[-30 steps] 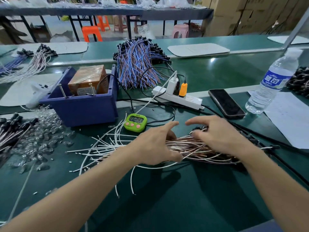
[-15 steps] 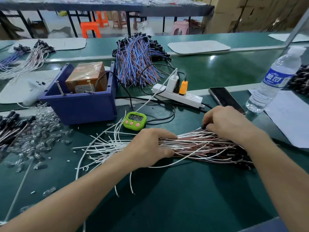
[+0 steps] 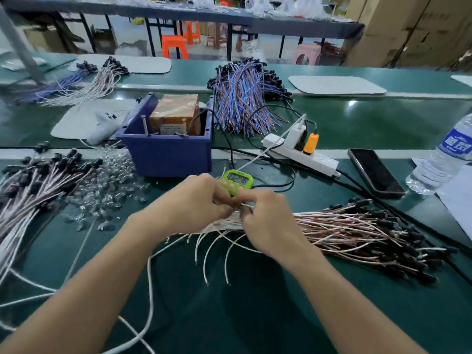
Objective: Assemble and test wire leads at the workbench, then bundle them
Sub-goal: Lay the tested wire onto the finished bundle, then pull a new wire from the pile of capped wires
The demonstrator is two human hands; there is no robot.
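Note:
A spread bundle of pink-and-white wire leads [image 3: 357, 231] with black ends lies on the green bench, fanning out to the right. My left hand [image 3: 194, 203] and my right hand [image 3: 265, 221] meet over its left end, just in front of the green timer [image 3: 237, 181]. Both hands have curled fingers pinching the white wire ends between them. A few loose white tails [image 3: 212, 251] curve toward me below the hands. What the fingertips hold exactly is partly hidden.
A blue bin [image 3: 168, 146] holding a brown box stands behind the hands. Clear plastic caps [image 3: 112, 180] and another lead bundle [image 3: 33, 190] lie at the left. A power strip [image 3: 304, 154], phone [image 3: 375, 172] and water bottle [image 3: 444, 154] are at the right. Blue-purple leads [image 3: 245, 98] sit farther back.
Both hands came together at the bundle's left end, from resting spread on the wires to pinching the white ends. The camera view shifted left, and the bundle now lies more to the right.

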